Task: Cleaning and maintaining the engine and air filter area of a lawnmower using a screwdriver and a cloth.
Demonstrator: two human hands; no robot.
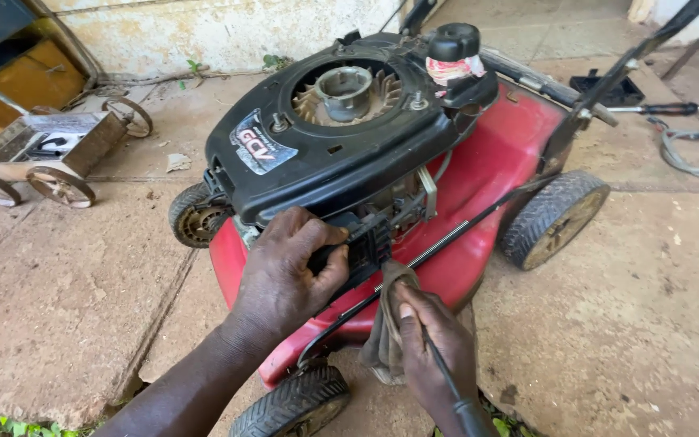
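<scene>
A worn, stained concrete floor (pixel 66 291) is seen in front of a peeling wall (pixel 228 28), with a strip of grass along the near edge. A red lawn mower (pixel 495 162) with a black engine cover (pixel 325 146) is stood on this floor, its open flywheel (pixel 345 93) shown at the top and its knobbly wheels set on the concrete.

The left hand (pixel 285 271) is laid against the side of the engine, below the cover, with the fingers closed round a small black part (pixel 366 243) there. The right hand (pixel 430 348) is clenched on a grey rag (pixel 386 340) and on a thin black-handled tool (pixel 446 376), the rag being pressed to the mower just beside the black part. A black cable (pixel 446 235) is run across the red deck close to both hands.

A small wooden cart (pixel 50 150) with spoked wheels is left well apart at the left, and a screwdriver (pixel 657 108) is lain on the floor beyond the mower.
</scene>
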